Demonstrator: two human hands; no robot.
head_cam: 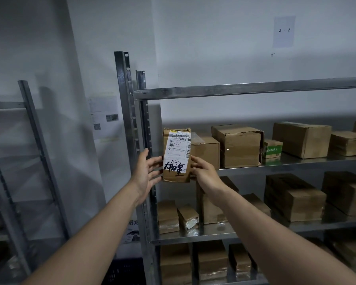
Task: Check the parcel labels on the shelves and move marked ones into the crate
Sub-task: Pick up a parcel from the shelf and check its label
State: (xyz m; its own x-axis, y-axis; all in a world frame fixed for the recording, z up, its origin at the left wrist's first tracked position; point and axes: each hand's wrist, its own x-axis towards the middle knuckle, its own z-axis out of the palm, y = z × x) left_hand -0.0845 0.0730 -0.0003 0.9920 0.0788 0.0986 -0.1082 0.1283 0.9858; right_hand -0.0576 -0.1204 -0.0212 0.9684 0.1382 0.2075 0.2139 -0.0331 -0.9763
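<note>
Boxes behind parcel, shelf post alongside

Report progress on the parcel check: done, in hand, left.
Done: unclear; only a dark corner of the crate shows. In hand: the right hand grips a parcel, the left hand touching it; its label carries black marker writing. Left: crate it, then check the other boxes on the shelves.

Parcel upright between left hand and right hand, before the left end of the shelf; boxes behind and rightward on it; crate below, further left.
</note>
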